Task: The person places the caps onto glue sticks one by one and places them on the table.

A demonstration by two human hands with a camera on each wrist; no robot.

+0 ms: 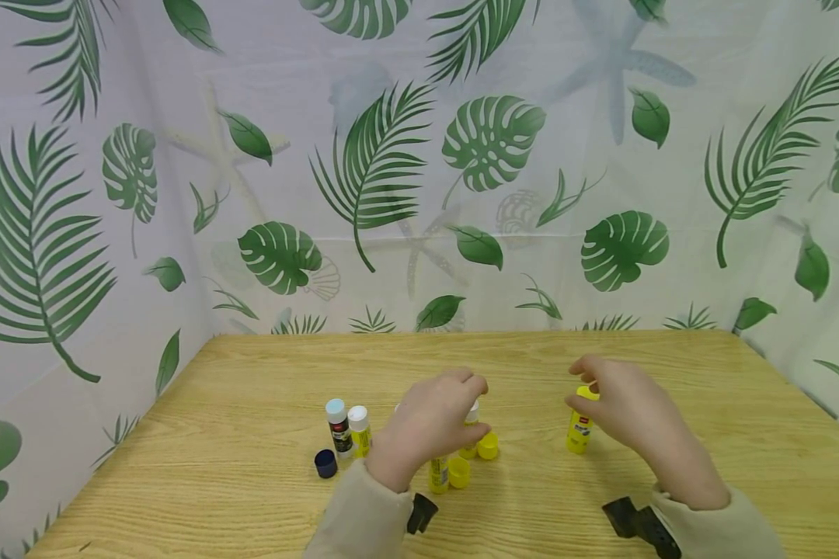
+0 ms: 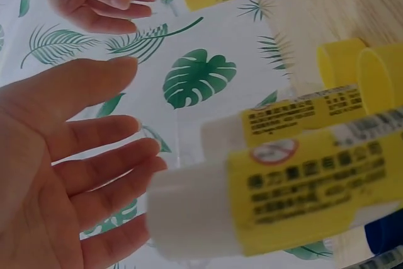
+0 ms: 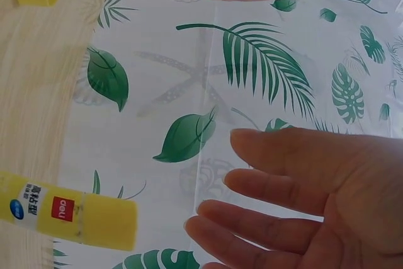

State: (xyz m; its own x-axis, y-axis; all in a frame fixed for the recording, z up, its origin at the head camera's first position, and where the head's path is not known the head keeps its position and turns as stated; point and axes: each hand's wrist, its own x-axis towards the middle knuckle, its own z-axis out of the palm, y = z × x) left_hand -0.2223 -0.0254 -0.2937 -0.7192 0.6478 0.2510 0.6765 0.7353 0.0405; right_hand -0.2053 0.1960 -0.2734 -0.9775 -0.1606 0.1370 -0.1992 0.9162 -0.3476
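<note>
My right hand (image 1: 625, 407), fingers loosely bent, is beside and partly over an upright yellow glue stick (image 1: 579, 436) with its yellow cap on. In the right wrist view that glue stick (image 3: 107, 222) stands apart from the fingertips. My left hand (image 1: 429, 415) hovers over a cluster of glue sticks and hides part of them. The left wrist view shows its palm empty, with a yellow glue stick (image 2: 308, 187) with a bare white top near its fingers. A similar glue stick (image 2: 302, 114) stands behind that one.
Two yellow caps (image 1: 459, 472) lie on the wooden table (image 1: 238, 497) right of the cluster. At its left stand a black-labelled glue stick (image 1: 339, 428) and a yellow one (image 1: 359, 431), with a dark blue cap (image 1: 325, 463) in front. Leaf-patterned cloth (image 1: 391, 295) encloses the table's back and sides.
</note>
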